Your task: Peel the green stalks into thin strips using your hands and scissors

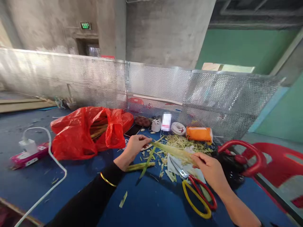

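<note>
A flat pale green plant strip [172, 150] is stretched between my two hands above the blue table [151, 201]. My left hand [135, 148] pinches its narrow end between thumb and fingers. The wider end, on the right, is gripped by my right hand [209, 168]. Scissors [197, 196] with one red and one yellow handle lie beneath my right hand, blades partly over a white paper [174, 164]. Below my left hand are pale green stalks [139, 167], and a longer green strip [148, 162] lies slanted across them.
Shredded plant bits [180, 142] are heaped behind my hands. A red plastic bag [78, 135] holding stalks stands left, near a white cable [62, 167] and power strip [30, 156]. Along the perforated metal screen [161, 82] are a tape roll [179, 128] and orange packet [199, 134]. A red chair [276, 157] stands right.
</note>
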The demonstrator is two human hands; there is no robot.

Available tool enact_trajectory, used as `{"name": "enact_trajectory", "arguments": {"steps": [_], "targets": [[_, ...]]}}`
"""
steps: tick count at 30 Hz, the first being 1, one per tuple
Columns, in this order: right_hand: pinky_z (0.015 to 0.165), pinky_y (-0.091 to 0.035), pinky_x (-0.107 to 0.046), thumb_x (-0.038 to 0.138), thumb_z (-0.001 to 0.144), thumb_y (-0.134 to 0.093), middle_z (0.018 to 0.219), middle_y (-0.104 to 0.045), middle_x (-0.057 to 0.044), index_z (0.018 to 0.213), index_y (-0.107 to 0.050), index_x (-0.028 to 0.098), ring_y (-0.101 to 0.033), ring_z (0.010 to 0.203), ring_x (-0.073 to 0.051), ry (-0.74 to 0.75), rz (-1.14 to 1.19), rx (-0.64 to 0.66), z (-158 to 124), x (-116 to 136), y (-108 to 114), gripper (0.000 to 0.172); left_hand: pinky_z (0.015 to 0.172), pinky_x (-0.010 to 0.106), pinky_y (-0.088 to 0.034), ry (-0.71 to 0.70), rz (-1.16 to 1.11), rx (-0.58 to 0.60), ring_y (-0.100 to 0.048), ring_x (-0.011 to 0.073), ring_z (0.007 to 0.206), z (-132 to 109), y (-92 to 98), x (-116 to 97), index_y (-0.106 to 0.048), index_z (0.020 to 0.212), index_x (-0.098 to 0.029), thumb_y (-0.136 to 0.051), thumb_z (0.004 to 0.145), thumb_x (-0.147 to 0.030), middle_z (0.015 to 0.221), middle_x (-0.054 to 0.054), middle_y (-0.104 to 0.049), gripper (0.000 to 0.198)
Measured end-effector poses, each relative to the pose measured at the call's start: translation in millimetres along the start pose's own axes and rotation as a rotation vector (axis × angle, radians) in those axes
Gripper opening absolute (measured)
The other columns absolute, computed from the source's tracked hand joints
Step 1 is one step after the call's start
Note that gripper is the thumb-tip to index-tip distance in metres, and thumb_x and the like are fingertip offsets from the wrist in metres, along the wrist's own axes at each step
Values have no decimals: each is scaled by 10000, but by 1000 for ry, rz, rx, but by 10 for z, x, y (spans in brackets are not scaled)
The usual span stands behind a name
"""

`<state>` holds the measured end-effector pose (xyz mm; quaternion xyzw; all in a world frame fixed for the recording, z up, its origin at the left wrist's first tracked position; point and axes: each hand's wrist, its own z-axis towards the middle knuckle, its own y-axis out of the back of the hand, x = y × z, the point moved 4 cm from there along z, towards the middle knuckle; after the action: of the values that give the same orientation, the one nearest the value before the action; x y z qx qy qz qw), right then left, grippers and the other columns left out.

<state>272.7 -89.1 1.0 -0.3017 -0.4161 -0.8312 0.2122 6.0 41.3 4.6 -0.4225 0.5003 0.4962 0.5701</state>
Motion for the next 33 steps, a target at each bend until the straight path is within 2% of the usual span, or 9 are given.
{"name": "enact_trajectory", "arguments": {"steps": [4,8,10,13,17,21,27,30,33], "targets": [[544,-508,-233,474,803,-546,584,-659,-5,699,-663,199,-661,552,-195,-51,-10,79,10,-52,-20,317,525,221,-401,-7,-50,-160,-505,89,509,71,84,62,-674,698,-122,-714,597,-462,585,7,-598,357],[554,-506,-247,490,796,-553,609,-690,-21,739,-678,194,-666,543,-205,-103,-19,-12,-3,-62,23,326,575,237,-429,-34,-55,-336,-540,100,567,83,159,106,-652,877,-144,-635,664,-497,742,31,-638,413],[556,-507,-250,497,788,-560,611,-694,-24,762,-690,189,-669,533,-207,-143,-16,-58,-21,-59,33,335,623,247,-429,-67,-4,-348,-563,127,641,41,138,92,-665,815,-150,-673,638,-471,750,36,-645,366],[548,-509,-255,505,790,-561,627,-705,-33,788,-702,180,-673,536,-214,-156,2,-89,-58,-38,3,354,687,259,-415,-121,107,-257,-584,170,722,-82,7,32,-648,567,-169,-745,577,-444,716,36,-666,292],[522,-498,-237,483,831,-538,631,-708,-34,808,-705,179,-676,549,-204,-86,-29,-94,-135,38,-101,348,693,257,-410,-236,360,106,-600,177,730,-307,-346,-28,-637,499,-175,-614,734,-483,701,33,-677,388],[555,-479,-235,425,888,-496,707,-721,-39,831,-701,178,-655,563,-173,151,-139,-129,-274,214,-232,326,567,242,-430,136,84,396,-621,159,646,-506,-633,192,-694,789,-138,-589,733,-571,784,65,-697,449],[655,-455,-242,286,937,-455,803,-733,-61,896,-687,162,-677,665,-169,492,-266,-131,-486,403,-410,266,528,227,-432,341,-136,290,-589,130,542,-605,-723,320,-651,691,-110,-700,693,-436,580,45,-633,329],[640,-448,-243,304,939,-440,818,-733,-67,930,-681,165,-676,675,-174,422,-229,-78,-464,386,-416,279,545,226,-439,342,-152,266,-568,113,512,-587,-710,272,-657,684,-112,-682,725,-346,545,29,-617,239],[566,-439,-230,369,936,-422,662,-695,-24,936,-671,183,-638,584,-161,184,-88,79,-407,344,-423,311,552,223,-439,324,-166,240,-542,94,487,-562,-684,225,-673,705,-109,-654,746,-299,564,27,-627,195]]}}
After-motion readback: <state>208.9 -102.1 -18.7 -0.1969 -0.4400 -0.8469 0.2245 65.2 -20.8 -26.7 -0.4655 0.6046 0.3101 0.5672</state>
